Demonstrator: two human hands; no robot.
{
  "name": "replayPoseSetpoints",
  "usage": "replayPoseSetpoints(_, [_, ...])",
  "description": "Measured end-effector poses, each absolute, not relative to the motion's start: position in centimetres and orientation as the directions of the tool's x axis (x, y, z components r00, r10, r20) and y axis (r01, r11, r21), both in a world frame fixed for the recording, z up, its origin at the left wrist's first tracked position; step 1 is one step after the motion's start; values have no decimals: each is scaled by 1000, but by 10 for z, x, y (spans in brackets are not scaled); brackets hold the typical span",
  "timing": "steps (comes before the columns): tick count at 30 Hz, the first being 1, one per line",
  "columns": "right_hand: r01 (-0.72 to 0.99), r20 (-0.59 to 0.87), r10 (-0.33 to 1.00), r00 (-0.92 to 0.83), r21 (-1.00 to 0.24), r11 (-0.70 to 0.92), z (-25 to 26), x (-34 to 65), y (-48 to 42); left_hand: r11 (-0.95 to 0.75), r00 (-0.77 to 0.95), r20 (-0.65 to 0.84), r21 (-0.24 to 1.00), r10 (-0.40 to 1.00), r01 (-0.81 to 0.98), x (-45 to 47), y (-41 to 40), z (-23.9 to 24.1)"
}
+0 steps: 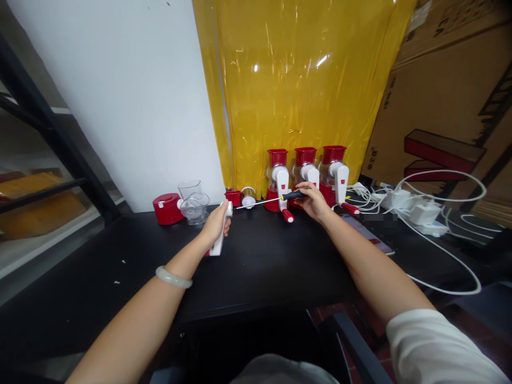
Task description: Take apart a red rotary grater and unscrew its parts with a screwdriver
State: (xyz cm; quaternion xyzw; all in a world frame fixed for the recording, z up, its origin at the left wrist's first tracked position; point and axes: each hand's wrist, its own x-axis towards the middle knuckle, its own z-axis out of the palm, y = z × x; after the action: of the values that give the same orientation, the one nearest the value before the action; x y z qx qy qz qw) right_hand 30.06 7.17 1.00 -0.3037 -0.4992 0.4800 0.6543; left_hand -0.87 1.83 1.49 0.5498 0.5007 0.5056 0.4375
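Note:
My left hand (217, 223) is closed around a white crank handle (218, 244) with a red part at its lower end, held just above the black table. In my right hand (313, 201) is a screwdriver (293, 195) with a black and yellow handle. Its long metal shaft points left, and the tip meets the round end of the crank handle. Behind the hands lie a red hopper piece (233, 198) and a metal grater drum (248, 197). To the left stand a red base (168, 208) and a clear plastic housing (194, 206).
Three assembled red and white rotary graters (279, 181) stand at the back. A phone (370, 234) lies beside my right forearm. White cables and chargers (426, 213) spread over the right side. Cardboard boxes (444, 96) rise behind them, and a shelf rack (48, 133) is at left.

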Motion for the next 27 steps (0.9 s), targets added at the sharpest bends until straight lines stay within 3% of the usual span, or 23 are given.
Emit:
replayPoseSetpoints(8, [18, 396, 912, 103, -918, 396, 1, 304, 81, -107, 1, 107, 990, 994, 87, -10, 18, 16])
replayPoseSetpoints(19, [81, 427, 890, 157, -904, 420, 4, 304, 77, -94, -29, 98, 988, 995, 122, -10, 18, 16])
replayPoseSetpoints(27, [-50, 385, 916, 111, -918, 392, 1, 304, 84, -108, 7, 108, 992, 994, 66, -9, 16, 19])
